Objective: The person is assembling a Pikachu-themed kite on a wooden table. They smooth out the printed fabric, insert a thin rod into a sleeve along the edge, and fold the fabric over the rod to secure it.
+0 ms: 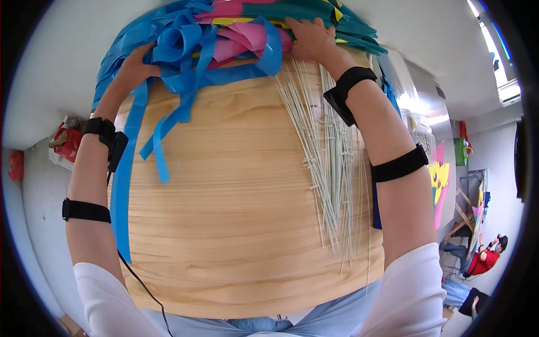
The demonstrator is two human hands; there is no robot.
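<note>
A heap of blue plastic strips (173,45) lies across the far left of the table, several loose ends trailing toward me. My left hand (136,68) rests on the heap's left part, thumb and forefinger apart; the other fingertips are hard to see. Beside the strips, pink sheets (247,35) and dark green sheets (281,11) with yellow patches are piled up. On their near side is my right hand (315,42), its fingers apart and bent over the pile. Below that hand, a bundle of thin pale rods (331,163) lies lengthwise, some fanned out.
The light wooden table (224,202) spreads before me. A long blue strip (121,208) runs down its left edge, near a black cable (141,274). Red bags (68,140) stand off to the left. At far right, a person in red (484,261) sits among frames and coloured sheets.
</note>
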